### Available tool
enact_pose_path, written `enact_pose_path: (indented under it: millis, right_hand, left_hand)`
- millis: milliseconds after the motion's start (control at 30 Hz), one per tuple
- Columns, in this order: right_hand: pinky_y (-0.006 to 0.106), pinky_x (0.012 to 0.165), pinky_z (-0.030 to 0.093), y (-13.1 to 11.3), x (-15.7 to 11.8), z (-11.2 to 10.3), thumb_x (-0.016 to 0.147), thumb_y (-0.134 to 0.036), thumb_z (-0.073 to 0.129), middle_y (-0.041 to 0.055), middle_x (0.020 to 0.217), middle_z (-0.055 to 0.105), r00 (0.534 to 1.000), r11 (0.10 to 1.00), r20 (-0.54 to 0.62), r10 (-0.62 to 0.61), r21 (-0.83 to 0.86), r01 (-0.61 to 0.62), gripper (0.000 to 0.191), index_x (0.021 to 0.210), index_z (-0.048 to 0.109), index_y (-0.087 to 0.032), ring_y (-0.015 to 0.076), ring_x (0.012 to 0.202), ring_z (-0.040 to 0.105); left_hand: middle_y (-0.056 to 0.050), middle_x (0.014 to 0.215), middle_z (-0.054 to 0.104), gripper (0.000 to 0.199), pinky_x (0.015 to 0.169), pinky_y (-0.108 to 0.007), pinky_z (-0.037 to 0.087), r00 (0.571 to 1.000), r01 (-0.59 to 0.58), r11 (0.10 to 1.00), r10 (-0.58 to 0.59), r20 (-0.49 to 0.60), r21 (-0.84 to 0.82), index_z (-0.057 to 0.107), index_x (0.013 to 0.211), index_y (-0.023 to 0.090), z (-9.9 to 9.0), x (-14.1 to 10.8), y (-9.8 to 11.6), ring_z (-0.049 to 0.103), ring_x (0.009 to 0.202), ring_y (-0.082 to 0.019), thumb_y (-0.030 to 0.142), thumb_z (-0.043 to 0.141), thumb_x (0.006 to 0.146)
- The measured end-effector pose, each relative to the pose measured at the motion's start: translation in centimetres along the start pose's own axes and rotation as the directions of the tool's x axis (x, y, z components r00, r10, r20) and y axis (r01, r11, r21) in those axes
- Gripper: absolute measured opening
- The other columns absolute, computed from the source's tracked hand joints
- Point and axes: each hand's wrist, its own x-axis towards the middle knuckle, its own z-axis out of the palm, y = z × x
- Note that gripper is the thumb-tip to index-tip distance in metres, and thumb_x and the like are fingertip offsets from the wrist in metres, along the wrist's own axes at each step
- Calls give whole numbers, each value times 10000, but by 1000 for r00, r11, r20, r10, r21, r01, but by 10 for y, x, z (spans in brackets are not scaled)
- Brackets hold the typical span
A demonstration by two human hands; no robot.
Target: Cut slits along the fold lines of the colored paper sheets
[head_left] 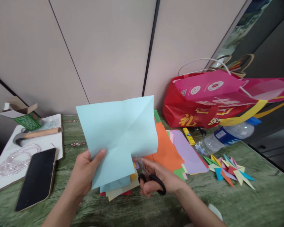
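A light blue sheet of paper (118, 129) with faint crease lines is held up over the table. My left hand (86, 168) grips its lower left part, thumb on the front and fingers behind. In my right hand (159, 176) is a pair of scissors (145, 171) with black handles, my fingers through the loops. The blades point up at the sheet's lower right, where a notch-shaped corner is cut away; their tips are partly behind the paper. Beneath the sheet lie several cut paper pieces (112, 194) in blue, cream and red.
Orange paper (167, 145) and purple paper (188, 154) lie right of the sheet, near a yellow glue stick (188, 136). Folded paper pieces (229, 170), a water bottle (227, 135) and a red bag (180, 107) stand or lie farther right. At left are a phone (36, 179) and a hammer (38, 134).
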Motion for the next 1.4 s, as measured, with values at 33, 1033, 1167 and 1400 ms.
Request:
enact_pose_path:
  millis: [33, 1033, 1167, 1400]
  right_hand:
    - [190, 498, 428, 0, 0, 0, 696, -225, 718, -44, 650, 594, 1000, 1000, -4, -4, -20, 4, 757, 1330, 305, -243, 79, 521, 547]
    - [324, 799, 420, 8, 15, 31, 677, -381, 714, 53, 943, 586, 951, 986, -262, -161, -87, 143, 470, 1052, 552, -148, 214, 891, 519]
    - [336, 785, 428, 13, 16, 31, 675, -394, 714, 46, 883, 589, 944, 985, -291, -158, -111, 130, 455, 1022, 566, -141, 206, 833, 524]
    - [350, 795, 431, 11, 15, 34, 657, -451, 710, 65, 909, 600, 928, 977, -324, -184, -163, 136, 521, 1050, 568, -139, 221, 846, 526]
  left_hand:
    - [-9, 603, 729, 353, 457, -247, 514, 1000, 5, 1000, -5, 5, 2, 673, 721, 153, 0, 0, 0, 619, 502, -157, 375, 797, 476]
    - [15, 510, 616, 257, 362, -230, 387, 960, -281, 879, 252, 125, 386, 641, 598, 179, 0, -5, -16, 495, 411, -143, 432, 661, 637]
    - [17, 538, 614, 262, 379, -223, 390, 955, -296, 868, 265, 131, 400, 643, 606, 175, 0, -4, -16, 486, 426, -131, 433, 647, 652]
    - [8, 593, 619, 269, 408, -222, 404, 951, -308, 857, 272, 143, 413, 648, 664, 173, -2, -2, -18, 498, 469, -132, 441, 632, 674]
